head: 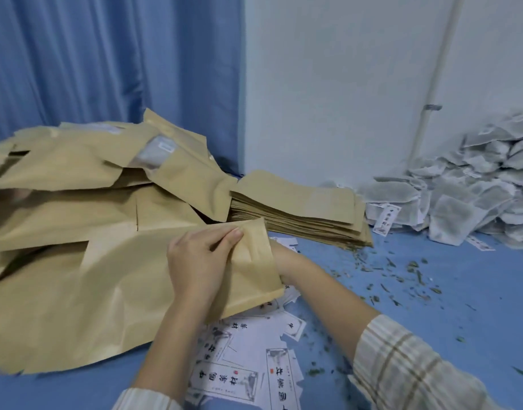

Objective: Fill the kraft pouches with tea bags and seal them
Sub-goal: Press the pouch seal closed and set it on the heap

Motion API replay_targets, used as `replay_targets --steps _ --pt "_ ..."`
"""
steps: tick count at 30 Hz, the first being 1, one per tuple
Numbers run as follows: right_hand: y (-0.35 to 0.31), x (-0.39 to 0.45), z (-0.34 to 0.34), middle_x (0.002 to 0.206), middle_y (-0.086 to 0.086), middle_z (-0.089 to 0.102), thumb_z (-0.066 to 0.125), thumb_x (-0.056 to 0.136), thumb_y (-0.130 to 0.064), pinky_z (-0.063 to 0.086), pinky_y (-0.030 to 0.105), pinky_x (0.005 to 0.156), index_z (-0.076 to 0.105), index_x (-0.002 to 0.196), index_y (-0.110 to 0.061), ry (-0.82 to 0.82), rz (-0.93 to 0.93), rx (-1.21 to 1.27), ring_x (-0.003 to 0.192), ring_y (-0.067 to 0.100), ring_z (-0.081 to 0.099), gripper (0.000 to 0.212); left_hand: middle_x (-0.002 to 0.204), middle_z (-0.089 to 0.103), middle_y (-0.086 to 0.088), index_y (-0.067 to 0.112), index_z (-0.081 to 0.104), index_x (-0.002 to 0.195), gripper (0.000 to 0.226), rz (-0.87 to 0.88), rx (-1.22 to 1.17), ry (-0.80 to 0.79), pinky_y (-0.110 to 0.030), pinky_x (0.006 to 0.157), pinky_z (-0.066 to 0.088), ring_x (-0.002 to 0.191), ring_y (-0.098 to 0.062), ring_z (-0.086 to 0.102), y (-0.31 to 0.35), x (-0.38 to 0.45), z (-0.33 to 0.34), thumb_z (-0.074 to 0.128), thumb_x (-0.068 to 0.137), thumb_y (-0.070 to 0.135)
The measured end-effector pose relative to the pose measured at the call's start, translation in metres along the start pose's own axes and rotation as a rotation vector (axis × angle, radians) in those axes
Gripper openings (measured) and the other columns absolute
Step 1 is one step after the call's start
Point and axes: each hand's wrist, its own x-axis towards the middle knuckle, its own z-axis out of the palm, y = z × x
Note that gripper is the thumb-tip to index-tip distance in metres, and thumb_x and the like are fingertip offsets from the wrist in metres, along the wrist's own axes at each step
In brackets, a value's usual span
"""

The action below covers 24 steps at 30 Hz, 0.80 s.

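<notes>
I have one kraft pouch in the middle of the frame, tilted, its lower end over the printed paper labels at the bottom centre. My left hand grips its top edge, thumb and fingers curled round and pinching the paper near the mouth. My right hand is mostly behind the pouch; only the wrist and heel show, so I cannot tell how its fingers lie or whether they are inside the mouth or just backing it.

My guess is I am pressing or opening the mouth of this pouch (which of the two I can't say, the mouth being turned from view).

As for progress: the heap of pouches filling the left of the frame looks plump, and one near the upper left shows something pale through its window, so I judge a good many are already filled. Still, the flat stack of empty pouches just right of centre is thick, and the mound of tea bags against the wall at the right edge is large. So plenty remains.

Loose tea crumbs litter the blue table at the right, between my arm and the tea bags.
</notes>
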Motion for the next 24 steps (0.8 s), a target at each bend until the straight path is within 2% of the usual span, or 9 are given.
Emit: replay_targets --steps 4,7,9,12,14,16,19,21,24 --pt "0.025 -0.006 -0.038 0.070 -0.009 0.068 0.049 0.091 -0.002 0.049 0.017 0.060 0.070 0.092 -0.015 0.327 -0.299 -0.207 0.064 0.006 0.062 0.024 0.094 0.073 0.012 0.031 0.076 0.091 0.014 0.006 0.090 -0.005 -0.038 0.097 0.035 0.095 -0.014 0.062 -0.010 -0.004 0.010 0.065 0.085 0.037" --pt "0.041 -0.006 -0.075 0.098 -0.003 0.072 0.054 0.090 -0.017 0.050 0.027 0.080 0.070 0.104 -0.017 0.672 -0.266 -0.599 0.090 0.015 0.064 0.022 0.096 0.072 0.011 0.032 0.076 0.091 0.014 -0.013 0.126 0.037 -0.028 0.093 0.024 0.098 -0.015 0.059 -0.012 -0.002 0.018 0.065 0.085 0.038" --pt "0.049 -0.004 -0.089 0.110 0.011 0.068 0.061 0.087 -0.038 0.048 0.034 0.089 0.069 0.104 -0.005 0.649 -0.139 -0.790 0.103 0.025 0.061 0.038 0.097 0.072 0.011 0.032 0.076 0.090 0.014 -0.020 0.141 0.050 -0.028 0.092 0.024 0.099 -0.015 0.059 -0.012 0.000 0.021 0.065 0.085 0.039" --pt "0.057 0.001 -0.088 0.095 -0.001 0.064 0.064 0.076 -0.059 0.045 0.038 0.092 0.070 0.079 -0.022 0.534 -0.052 -0.949 0.106 0.023 0.051 0.038 0.099 0.072 0.012 0.032 0.075 0.091 0.015 -0.015 0.149 0.053 -0.024 0.091 0.022 0.101 -0.013 0.058 -0.014 0.000 0.024 0.065 0.085 0.040" --pt "0.062 0.007 -0.086 0.097 -0.005 0.063 0.071 0.074 -0.052 0.047 0.034 0.084 0.072 0.091 -0.016 0.596 -0.117 -0.874 0.103 0.018 0.053 0.040 0.100 0.071 0.013 0.032 0.075 0.092 0.016 -0.011 0.147 0.057 -0.023 0.091 0.020 0.102 -0.012 0.057 -0.015 -0.002 0.024 0.064 0.085 0.041" --pt "0.063 0.008 -0.084 0.091 -0.010 0.064 0.077 0.073 -0.039 0.045 0.023 0.067 0.070 0.098 -0.017 0.688 -0.144 -0.578 0.086 0.009 0.059 0.034 0.100 0.071 0.014 0.032 0.075 0.093 0.017 -0.006 0.150 0.052 -0.022 0.092 0.020 0.102 -0.012 0.056 -0.015 -0.003 0.023 0.064 0.085 0.042" --pt "0.064 0.006 -0.089 0.067 -0.012 0.062 0.070 0.080 -0.037 0.036 0.019 0.050 0.070 0.082 -0.019 0.781 -0.155 -0.331 0.056 0.005 0.052 0.018 0.100 0.071 0.014 0.033 0.075 0.094 0.017 0.011 0.157 0.047 -0.021 0.092 0.019 0.102 -0.011 0.056 -0.017 -0.004 0.023 0.063 0.085 0.042" --pt "0.066 0.005 -0.093 0.062 -0.004 0.062 0.062 0.086 -0.039 0.036 0.023 0.052 0.069 0.072 -0.013 0.789 -0.195 -0.352 0.054 0.010 0.046 0.030 0.100 0.071 0.014 0.032 0.075 0.094 0.018 0.022 0.166 0.050 -0.022 0.092 0.020 0.102 -0.012 0.056 -0.018 -0.004 0.024 0.063 0.085 0.043" --pt "0.065 0.002 -0.095 0.086 -0.005 0.071 0.055 0.092 -0.037 0.043 0.025 0.065 0.074 0.099 -0.017 0.778 -0.267 -0.419 0.070 0.008 0.055 0.028 0.099 0.071 0.013 0.032 0.075 0.094 0.020 0.029 0.174 0.057 -0.025 0.093 0.022 0.102 -0.013 0.058 -0.019 -0.003 0.025 0.062 0.085 0.044"
